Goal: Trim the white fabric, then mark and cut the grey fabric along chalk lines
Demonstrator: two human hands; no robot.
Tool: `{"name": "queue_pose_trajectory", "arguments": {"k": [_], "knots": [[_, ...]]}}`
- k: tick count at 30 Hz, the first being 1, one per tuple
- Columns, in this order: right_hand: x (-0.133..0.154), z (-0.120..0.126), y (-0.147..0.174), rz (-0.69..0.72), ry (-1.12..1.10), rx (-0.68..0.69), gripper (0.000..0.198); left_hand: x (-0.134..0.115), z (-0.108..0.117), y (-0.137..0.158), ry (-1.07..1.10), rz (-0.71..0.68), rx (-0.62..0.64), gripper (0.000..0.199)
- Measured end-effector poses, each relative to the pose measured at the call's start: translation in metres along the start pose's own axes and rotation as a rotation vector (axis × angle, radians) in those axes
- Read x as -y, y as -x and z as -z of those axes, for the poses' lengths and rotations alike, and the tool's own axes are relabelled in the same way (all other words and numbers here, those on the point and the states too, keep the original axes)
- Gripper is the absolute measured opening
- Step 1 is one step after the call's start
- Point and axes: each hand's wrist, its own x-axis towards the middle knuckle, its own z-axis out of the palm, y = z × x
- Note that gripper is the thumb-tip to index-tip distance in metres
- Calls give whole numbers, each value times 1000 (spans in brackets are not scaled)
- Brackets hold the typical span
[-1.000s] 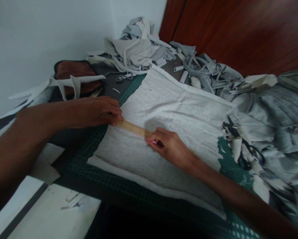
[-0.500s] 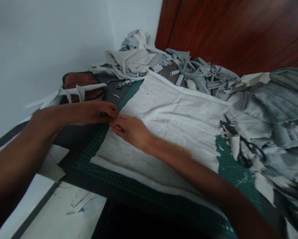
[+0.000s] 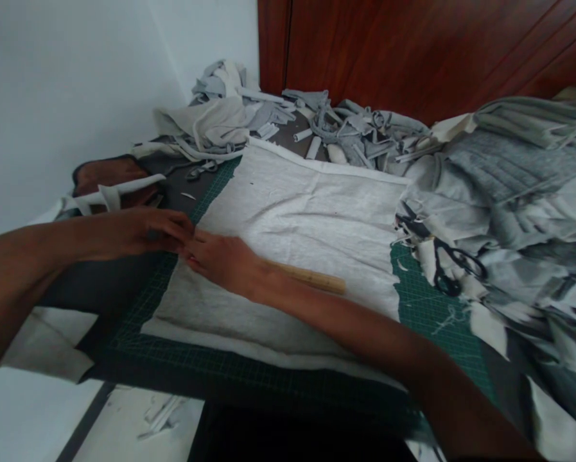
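Observation:
A pale grey-white cloth (image 3: 288, 221) lies spread on a green cutting mat (image 3: 432, 314), with some creases across its middle. At the cloth's left edge my left hand (image 3: 165, 231) has its fingers bent inward, the tips meeting those of my right hand (image 3: 223, 262). My right hand is closed low over the cloth, its fingers curled. What the fingertips pinch there is hidden. A wooden ruler (image 3: 316, 279) rests on the cloth and runs beneath my right wrist, its left part covered.
Black-handled scissors (image 3: 449, 266) lie among scraps at the right, beside a large heap of grey fabric (image 3: 514, 173). More scraps (image 3: 215, 119) line the back, below a reddish wooden panel (image 3: 388, 51). A brown pouch (image 3: 109, 176) with pale strips sits at the left.
The view has shifted right, so everything appears further left. My hands stay together at the cloth's left edge, and more of the ruler shows beside my right forearm.

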Motion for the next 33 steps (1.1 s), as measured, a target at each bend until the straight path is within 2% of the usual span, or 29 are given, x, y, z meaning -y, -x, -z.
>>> {"name": "queue_pose_trajectory", "arguments": {"k": [7, 12, 16, 19, 24, 28, 33], "knots": [[-34, 21, 94, -46, -86, -22, 21, -5, 0, 3, -14, 71, 24, 62], [-60, 28, 171, -105, -192, -192, 12, -10, 0, 5, -12, 68, 23, 62], [-70, 45, 231, -129, -232, -320, 13, -21, -3, 12, -97, 66, -18, 53], [-84, 64, 278, -245, -174, -388, 16, -27, -7, 16, -162, 60, -53, 55], [-130, 86, 350, -556, -15, -571, 22, -21, -14, 18, -227, 60, -135, 67], [-157, 85, 376, -642, 1, -574, 33, -9, -7, 16, -262, 112, -137, 78], [-161, 82, 371, -619, -3, -582, 30, -5, 12, 13, -305, 186, -179, 81]]}}
